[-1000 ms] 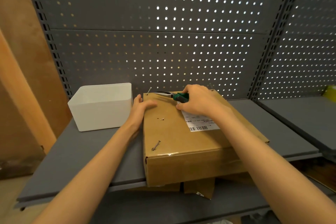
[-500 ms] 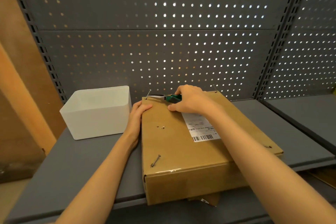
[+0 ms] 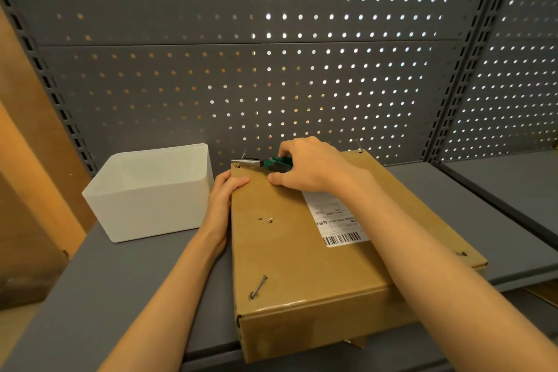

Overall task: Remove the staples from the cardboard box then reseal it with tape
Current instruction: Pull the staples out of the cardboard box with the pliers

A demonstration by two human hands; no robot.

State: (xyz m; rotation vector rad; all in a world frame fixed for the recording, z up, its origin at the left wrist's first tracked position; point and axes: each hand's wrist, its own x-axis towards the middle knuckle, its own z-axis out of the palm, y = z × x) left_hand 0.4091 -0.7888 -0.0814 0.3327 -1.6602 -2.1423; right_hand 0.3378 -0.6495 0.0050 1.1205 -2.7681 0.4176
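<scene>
A flat brown cardboard box (image 3: 290, 254) lies on the grey shelf, with a white barcode label (image 3: 338, 223) on its lid. My right hand (image 3: 311, 166) grips green-handled pliers (image 3: 265, 164), whose metal jaws reach a nail-like staple (image 3: 243, 156) standing up at the lid's far left corner. My left hand (image 3: 225, 193) holds the box's left edge, thumb pressing on the lid. A bent staple (image 3: 258, 287) sticks up near the front left corner, a small one (image 3: 268, 220) lies mid-lid, and another (image 3: 359, 145) stands at the far right corner.
An open white plastic bin (image 3: 151, 190) stands on the shelf (image 3: 120, 275) just left of the box. A grey perforated back panel (image 3: 271, 69) rises behind. A brown board (image 3: 27, 190) leans at the left. The box's front overhangs the shelf edge.
My view has moved closer and tilted down. The pliers' jaws have slid left along the far edge to the corner staple. My left hand keeps its hold on the box.
</scene>
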